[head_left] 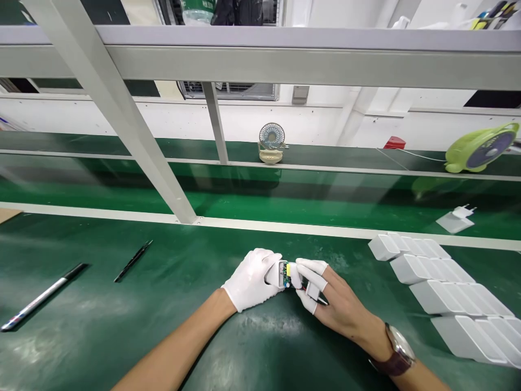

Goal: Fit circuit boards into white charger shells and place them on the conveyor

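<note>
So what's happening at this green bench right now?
A person holds a small white casing in the gloved left hand, and the right hand, in finger cots, presses a little circuit board at its open end. Rows of white casings lie to the right; a pen and tweezers lie to the left.

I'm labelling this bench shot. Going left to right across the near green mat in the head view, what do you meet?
Silver marker pen with black cap → thin black tweezers → white-gloved left hand → small white charger shell with circuit board → right hand with white finger cots → rows of white plastic charger housings.
</note>
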`<state>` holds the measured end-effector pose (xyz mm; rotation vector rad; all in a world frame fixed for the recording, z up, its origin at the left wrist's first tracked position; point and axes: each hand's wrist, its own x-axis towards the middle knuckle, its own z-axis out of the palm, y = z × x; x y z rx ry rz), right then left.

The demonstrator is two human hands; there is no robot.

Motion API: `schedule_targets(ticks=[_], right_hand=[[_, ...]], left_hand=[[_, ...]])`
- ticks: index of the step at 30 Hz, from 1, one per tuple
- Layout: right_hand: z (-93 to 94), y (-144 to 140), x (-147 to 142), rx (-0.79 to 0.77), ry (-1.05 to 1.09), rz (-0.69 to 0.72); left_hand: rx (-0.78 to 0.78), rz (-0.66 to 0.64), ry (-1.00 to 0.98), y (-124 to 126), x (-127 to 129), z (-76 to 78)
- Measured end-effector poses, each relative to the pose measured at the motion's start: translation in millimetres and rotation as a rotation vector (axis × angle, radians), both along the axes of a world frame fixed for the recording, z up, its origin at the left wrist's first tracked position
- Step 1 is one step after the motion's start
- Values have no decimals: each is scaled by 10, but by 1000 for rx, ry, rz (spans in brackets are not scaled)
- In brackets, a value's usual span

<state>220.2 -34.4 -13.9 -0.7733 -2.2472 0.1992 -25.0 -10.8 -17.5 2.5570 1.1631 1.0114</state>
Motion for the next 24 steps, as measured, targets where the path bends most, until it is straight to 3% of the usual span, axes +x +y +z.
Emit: schedule_targets(ticks=[14, 24], right_hand=[[21, -48, -13, 10, -71, -38], [16, -41, -9, -14, -94, -46]], left_hand=[[-18, 9, 44, -18, 63, 69], [-27, -31, 18, 11, 37, -29]])
